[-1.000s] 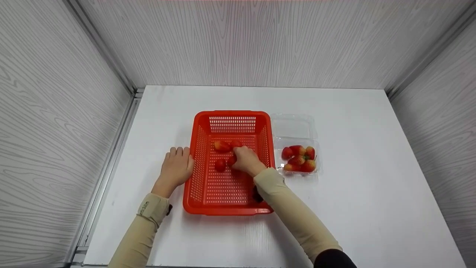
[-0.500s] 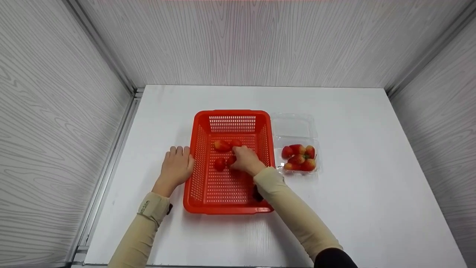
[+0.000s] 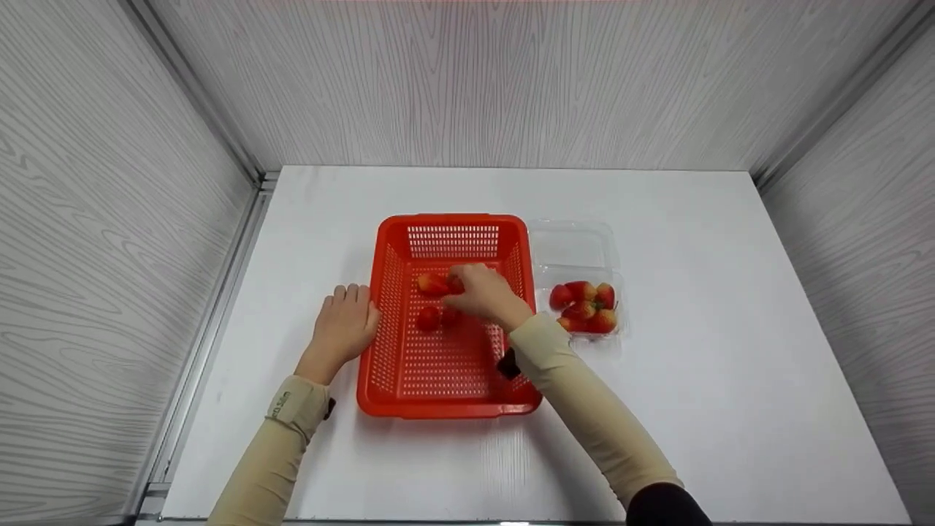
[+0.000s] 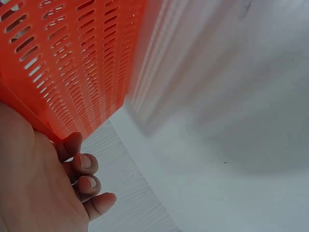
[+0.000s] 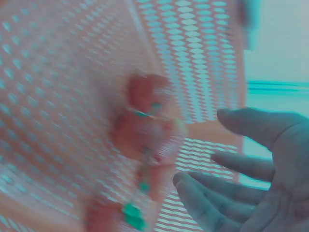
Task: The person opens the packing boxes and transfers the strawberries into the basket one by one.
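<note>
A red plastic basket [image 3: 449, 409] with slotted sides stands in front of me. My left hand [image 3: 343, 325] holds its left rim; in the left wrist view the bent fingers [image 4: 91, 184] lie below the rim, the thumb hidden. Inside the basket are several strawberries, among them a yellow-tipped one [image 3: 431, 283] and a plain red one [image 3: 428, 317]. Over them hovers my right hand [image 3: 486, 296], thumb and fingers spread apart. The right wrist view, blurred, shows nothing in that hand, and strawberries [image 5: 145, 133] with green leaves beyond its fingertips.
Right beside the basket lies a clear plastic clamshell box [image 3: 573, 245], its lid folded back. Several red and yellow strawberries [image 3: 584, 307] fill its near half. The white table [image 3: 701, 351] is bounded by pale wood-grain panels [image 3: 504, 88] at the back and sides.
My right hand has let go of a strawberry in the basket; its thumb and fingers have parted and it has risen slightly. The left hand stays on the rim.
</note>
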The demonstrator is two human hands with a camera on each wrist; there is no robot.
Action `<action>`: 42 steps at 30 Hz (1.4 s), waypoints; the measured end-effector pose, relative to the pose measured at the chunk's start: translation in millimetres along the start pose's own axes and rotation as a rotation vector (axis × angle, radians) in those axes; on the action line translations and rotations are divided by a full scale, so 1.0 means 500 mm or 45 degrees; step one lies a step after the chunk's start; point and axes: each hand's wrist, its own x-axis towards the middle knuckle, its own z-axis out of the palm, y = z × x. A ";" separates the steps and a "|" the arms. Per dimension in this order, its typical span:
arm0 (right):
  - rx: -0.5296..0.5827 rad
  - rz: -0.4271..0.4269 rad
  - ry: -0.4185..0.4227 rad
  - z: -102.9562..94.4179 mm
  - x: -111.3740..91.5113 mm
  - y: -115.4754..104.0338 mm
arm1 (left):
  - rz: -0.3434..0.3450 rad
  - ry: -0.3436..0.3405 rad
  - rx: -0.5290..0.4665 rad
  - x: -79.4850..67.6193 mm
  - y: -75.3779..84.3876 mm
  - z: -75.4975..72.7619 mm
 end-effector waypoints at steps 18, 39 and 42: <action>0.056 -0.333 0.414 -0.151 -0.004 0.039 | -0.027 -0.009 0.002 0.003 -0.004 0.006; -0.026 0.245 0.475 -0.185 -0.085 0.212 | -0.004 0.038 0.016 0.002 -0.002 0.002; -0.046 0.336 0.423 -0.157 -0.097 0.246 | -0.002 0.028 0.012 0.003 -0.002 0.003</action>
